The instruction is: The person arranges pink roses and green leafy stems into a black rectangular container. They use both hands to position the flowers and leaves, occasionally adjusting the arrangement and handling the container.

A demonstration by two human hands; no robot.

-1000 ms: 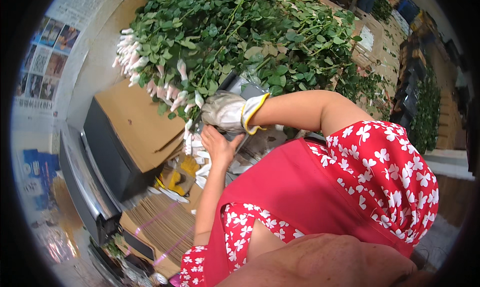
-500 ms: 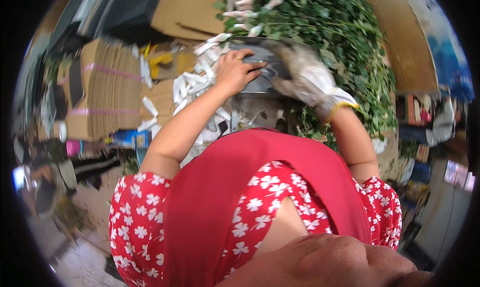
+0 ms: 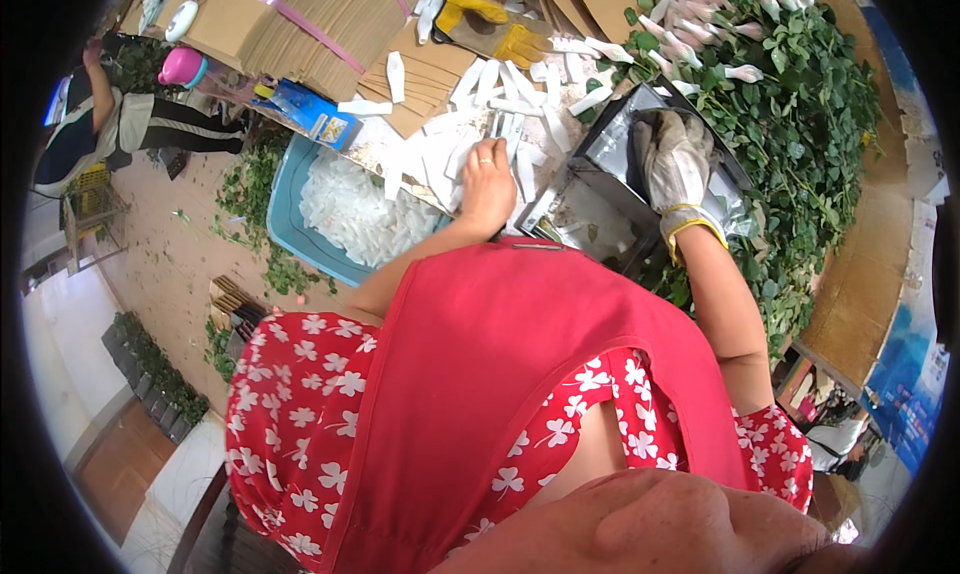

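My bare left hand [image 3: 487, 189] reaches among loose white sleeves [image 3: 440, 164], its fingers closed on the lower end of a slim silver metal tool [image 3: 506, 129]. To its right, my right hand [image 3: 676, 169], in a grey-white glove with a yellow cuff, lies with slightly bent fingers on a dark metal box or tray [image 3: 588, 214]; what is under the fingertips is hidden. Beyond it, rose stems with leaves [image 3: 795, 174] are heaped, their pale buds [image 3: 690, 14] wrapped in white sleeves.
A blue tub [image 3: 280, 214] of white sleeves is at the left, below bundled cardboard [image 3: 310, 14], a blue packet [image 3: 315, 114] and yellow glove [image 3: 470, 29]. Another person [image 3: 140, 124] is at far left, above leaf-strewn flooring [image 3: 170, 254]. A cardboard-lined edge [image 3: 840, 304] borders the right.
The view has swung to show the blue tub. My left hand has left the dark metal surface for the silver tool among the sleeves; my gloved right hand stays at the metal box.
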